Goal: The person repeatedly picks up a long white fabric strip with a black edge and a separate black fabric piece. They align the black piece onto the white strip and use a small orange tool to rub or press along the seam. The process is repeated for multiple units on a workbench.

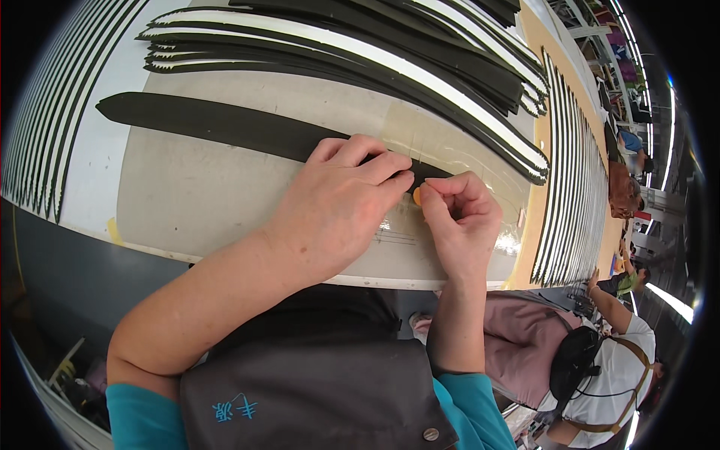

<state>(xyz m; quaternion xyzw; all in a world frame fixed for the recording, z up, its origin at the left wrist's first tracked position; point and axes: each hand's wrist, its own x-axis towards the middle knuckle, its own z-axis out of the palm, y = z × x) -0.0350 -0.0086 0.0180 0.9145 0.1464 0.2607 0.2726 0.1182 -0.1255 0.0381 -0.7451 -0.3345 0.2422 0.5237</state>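
A long black strip [217, 127] with a tapered left end lies across the grey work mat [187, 202]. My left hand [345, 184] rests over its middle, with bent fingers gripping and pressing it to the mat. At the strip's right end, my right hand [461, 217] is closed in a pinch. A small orange round piece [418, 196] shows at its thumb and fingertip, beside the strip's lower edge. My fingers hide part of this piece, so its kind is unclear.
Behind the strip lies a pile of black strips with white layers [345, 49]. Rows of similar strips stand at the left [56, 105] and right [566, 180]. Clear tape [450, 150] covers part of the mat. At the right, a person [607, 367] in a white top is beside the table.
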